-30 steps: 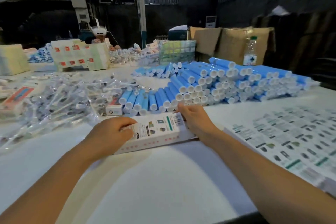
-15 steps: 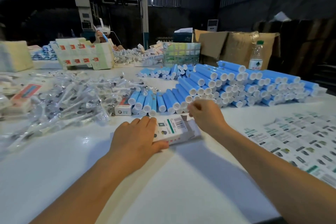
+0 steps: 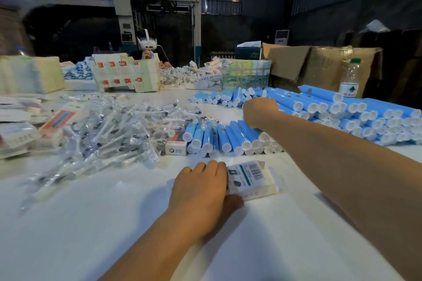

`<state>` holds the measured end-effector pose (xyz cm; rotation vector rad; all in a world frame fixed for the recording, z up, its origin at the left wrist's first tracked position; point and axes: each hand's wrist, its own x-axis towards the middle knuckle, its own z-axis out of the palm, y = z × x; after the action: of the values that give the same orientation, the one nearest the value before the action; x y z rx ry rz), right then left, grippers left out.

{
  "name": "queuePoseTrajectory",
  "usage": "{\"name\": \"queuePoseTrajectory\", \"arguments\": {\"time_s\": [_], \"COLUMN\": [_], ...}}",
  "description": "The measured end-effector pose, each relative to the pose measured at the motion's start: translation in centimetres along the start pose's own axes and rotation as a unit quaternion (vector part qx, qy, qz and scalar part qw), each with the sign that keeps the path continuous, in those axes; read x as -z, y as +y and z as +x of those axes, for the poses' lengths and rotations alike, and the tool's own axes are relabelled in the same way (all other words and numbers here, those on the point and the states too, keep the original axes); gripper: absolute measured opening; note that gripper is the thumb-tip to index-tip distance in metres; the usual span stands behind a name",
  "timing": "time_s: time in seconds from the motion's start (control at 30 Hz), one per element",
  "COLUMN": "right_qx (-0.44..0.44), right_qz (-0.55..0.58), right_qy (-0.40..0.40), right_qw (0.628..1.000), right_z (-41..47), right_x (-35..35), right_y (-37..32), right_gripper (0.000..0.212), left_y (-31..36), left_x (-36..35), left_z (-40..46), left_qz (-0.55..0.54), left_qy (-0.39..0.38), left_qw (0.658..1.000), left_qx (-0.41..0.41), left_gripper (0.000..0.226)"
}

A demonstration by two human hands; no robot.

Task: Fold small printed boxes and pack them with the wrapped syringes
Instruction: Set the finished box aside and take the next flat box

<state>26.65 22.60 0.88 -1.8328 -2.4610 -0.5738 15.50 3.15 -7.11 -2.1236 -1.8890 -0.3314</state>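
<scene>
A small white printed box (image 3: 250, 179) with a barcode lies on the white table (image 3: 91, 223), its right end flap open. My left hand (image 3: 202, 189) holds the box's left part, fingers over its top and thumb under its near side. My right hand (image 3: 259, 113) reaches over a row of blue tubes (image 3: 228, 138) with white caps, fingers curled down onto them; whether it grips one is hidden. A heap of clear-wrapped syringes (image 3: 109, 130) lies to the left.
A big stack of blue tubes (image 3: 342, 116) fills the right. Printed flat sheets (image 3: 124, 73), a water bottle (image 3: 349, 80) and cardboard boxes (image 3: 319, 64) stand behind. A person with a headset (image 3: 147, 49) sits across. Small finished boxes (image 3: 175, 145) lie by the syringes.
My right hand left the box and moved up and away to the blue tubes. My left hand stays on the box, which has shifted slightly right.
</scene>
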Motion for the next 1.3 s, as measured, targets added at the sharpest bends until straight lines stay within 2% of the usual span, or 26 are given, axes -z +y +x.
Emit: {"name": "queuePoseTrajectory", "arguments": {"time_s": [0.2, 0.3, 0.37, 0.43, 0.5, 0.6, 0.63, 0.67, 0.77, 0.93, 1.0, 1.07, 1.17, 1.2, 1.23, 1.27, 1.3], "right_qx": [-0.027, -0.026, -0.032, -0.062, -0.111, -0.158, -0.165, -0.174, -0.188, -0.158, -0.142, -0.149, -0.185, -0.194, -0.203, -0.206, -0.202], "right_qz": [0.064, 0.096, 0.167, 0.285, 0.448, 0.679, 0.72, 0.748, 0.788, 0.771, 0.767, 0.773, 0.812, 0.816, 0.81, 0.793, 0.765], "right_qy": [-0.036, -0.009, 0.024, 0.059, 0.093, 0.113, 0.112, 0.113, 0.13, 0.143, 0.14, 0.16, 0.189, 0.19, 0.189, 0.188, 0.186], "right_qw": [0.997, 0.995, 0.985, 0.955, 0.882, 0.708, 0.664, 0.631, 0.571, 0.599, 0.61, 0.595, 0.52, 0.51, 0.517, 0.542, 0.583], "right_z": [1.2, 1.0, 0.2, -1.4, -4.0, -9.0, -10.6, -12.0, -14.7, -16.2, -16.2, -16.4, -16.3, -16.3, -16.3, -16.4, -16.4], "right_x": [0.3, 0.6, 1.3, 2.3, 2.8, 1.8, 1.2, 0.5, -1.7, -3.5, -3.8, -3.8, -4.1, -4.0, -4.1, -4.1, -4.2], "right_y": [0.1, 0.7, 1.4, 2.5, 3.5, 4.6, 4.7, 4.6, 4.0, 2.7, 2.3, 2.4, 3.3, 3.4, 3.4, 3.3, 3.0], "right_gripper": [0.023, 0.027, 0.037, 0.045, 0.041, 0.02, 0.013, 0.006, 0.036, 0.089, 0.093, 0.083, 0.075, 0.072, 0.064, 0.049, 0.032], "left_y": [0.1, -0.1, -0.2, -0.3, -0.4, -0.3, -0.2, 0.0, 0.5, 0.9, 0.7, 0.5, 0.5, 0.6, 0.7, 0.8, 0.8], "left_x": [0.1, 0.0, -0.1, -0.1, -0.1, 0.1, 0.2, 0.3, 0.5, 0.3, 0.4, 0.4, 0.4, 0.5, 0.5, 0.5, 0.5], "left_z": [0.1, 0.2, 0.2, 0.1, 0.0, -0.1, -0.2, -0.2, -0.4, -0.7, -0.8, -1.0, -1.0, -1.0, -1.0, -1.0, -1.0], "left_qz": [0.006, 0.013, 0.013, 0.005, 0.003, 0.013, 0.016, 0.019, 0.019, 0.034, 0.027, 0.012, 0.009, 0.011, 0.012, 0.01, 0.005], "left_qy": [0.014, 0.003, -0.001, 0.004, 0.017, 0.025, 0.024, 0.022, 0.031, 0.027, 0.028, 0.033, 0.032, 0.027, 0.021, 0.018, 0.017], "left_qw": [1.0, 1.0, 1.0, 1.0, 1.0, 0.999, 0.999, 0.999, 0.998, 0.998, 0.997, 0.997, 0.997, 0.997, 0.997, 0.997, 0.997], "left_qx": [0.0, 0.007, 0.011, 0.015, 0.02, 0.027, 0.03, 0.032, 0.042, 0.05, 0.061, 0.067, 0.069, 0.068, 0.068, 0.07, 0.073], "left_gripper": [0.054, 0.057, 0.062, 0.069, 0.073, 0.073, 0.074, 0.076, 0.077, 0.077, 0.083, 0.089, 0.095, 0.099, 0.102, 0.103, 0.103]}}
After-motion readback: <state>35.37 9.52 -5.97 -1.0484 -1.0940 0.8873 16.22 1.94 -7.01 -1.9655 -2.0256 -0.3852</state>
